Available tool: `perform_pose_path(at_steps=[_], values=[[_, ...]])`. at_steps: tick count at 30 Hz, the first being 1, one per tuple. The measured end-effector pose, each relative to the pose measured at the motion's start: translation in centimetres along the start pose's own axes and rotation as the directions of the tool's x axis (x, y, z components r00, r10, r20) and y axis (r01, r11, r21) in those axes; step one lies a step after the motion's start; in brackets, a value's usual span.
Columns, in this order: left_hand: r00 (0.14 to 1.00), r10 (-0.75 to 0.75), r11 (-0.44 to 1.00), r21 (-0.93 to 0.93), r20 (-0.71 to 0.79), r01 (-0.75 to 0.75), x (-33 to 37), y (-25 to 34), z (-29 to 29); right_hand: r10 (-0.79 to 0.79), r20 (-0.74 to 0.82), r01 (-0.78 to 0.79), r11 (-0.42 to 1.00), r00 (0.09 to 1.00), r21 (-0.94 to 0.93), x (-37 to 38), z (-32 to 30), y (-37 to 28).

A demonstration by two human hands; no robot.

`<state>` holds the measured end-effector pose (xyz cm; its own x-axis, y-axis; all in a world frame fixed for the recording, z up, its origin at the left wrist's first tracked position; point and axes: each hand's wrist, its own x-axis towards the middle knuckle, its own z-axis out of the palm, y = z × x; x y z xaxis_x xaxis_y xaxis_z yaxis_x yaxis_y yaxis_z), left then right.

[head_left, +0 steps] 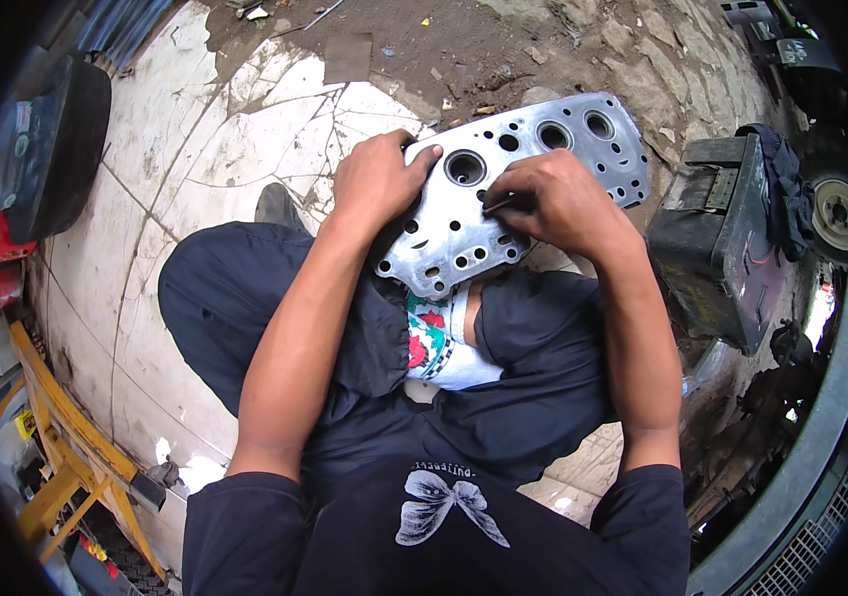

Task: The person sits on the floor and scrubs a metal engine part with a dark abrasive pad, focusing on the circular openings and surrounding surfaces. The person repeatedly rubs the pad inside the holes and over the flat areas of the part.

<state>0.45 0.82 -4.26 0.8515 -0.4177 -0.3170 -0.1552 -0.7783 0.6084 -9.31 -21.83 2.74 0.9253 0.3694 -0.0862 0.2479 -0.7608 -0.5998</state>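
Note:
A silver metal cylinder head (451, 212), with several large round valve seats and many small holes, lies tilted across my lap and shins. My left hand (376, 181) grips its left edge, the thumb resting on the flat face near the nearest large round opening. Over the middle of the face, my right hand (565, 206) is closed in a pinch beside a small hole. A dark bit shows at its fingertips, too small and shaded to name. A white cloth with red and green flowers (431, 333) lies between my legs, under the near end of the cylinder head.
Cracked pale tiles (156, 149) cover the floor at left, giving way to dirt and rubble (424, 60) ahead. A black battery-like box (712, 238) stands close on the right. At lower left is a yellow metal frame (76, 447); a dark rounded container (62, 149) sits far left.

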Motion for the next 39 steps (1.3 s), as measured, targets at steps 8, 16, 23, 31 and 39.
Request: perform_pose_path(at_steps=[8,16,23,31,39], values=[[1.0,0.022,1.0,-0.006,-0.007,-0.022,0.1,-0.1,0.2,0.001,0.044,-0.002,1.0,0.999,0.011,0.5,-0.2,-0.1],[1.0,0.008,1.0,-0.001,0.029,-0.008,0.1,-0.1,0.0,-0.013,0.019,0.013,1.0,1.0,0.021,0.1,0.0,0.3],[0.999,0.025,1.0,0.003,0.034,-0.025,0.3,-0.1,0.0,-0.062,-0.067,0.066,0.996,0.996,0.054,0.0,1.2,0.1],[0.998,0.055,0.998,0.003,0.0,-0.055,0.1,-0.7,0.4,-0.031,-0.083,0.027,0.999,0.996,-0.047,-0.3,0.7,0.0],[0.997,0.069,0.998,-0.004,0.017,-0.069,0.4,-0.7,0.5,-0.033,-0.065,0.028,0.997,0.997,-0.078,-0.2,0.8,-0.2]])
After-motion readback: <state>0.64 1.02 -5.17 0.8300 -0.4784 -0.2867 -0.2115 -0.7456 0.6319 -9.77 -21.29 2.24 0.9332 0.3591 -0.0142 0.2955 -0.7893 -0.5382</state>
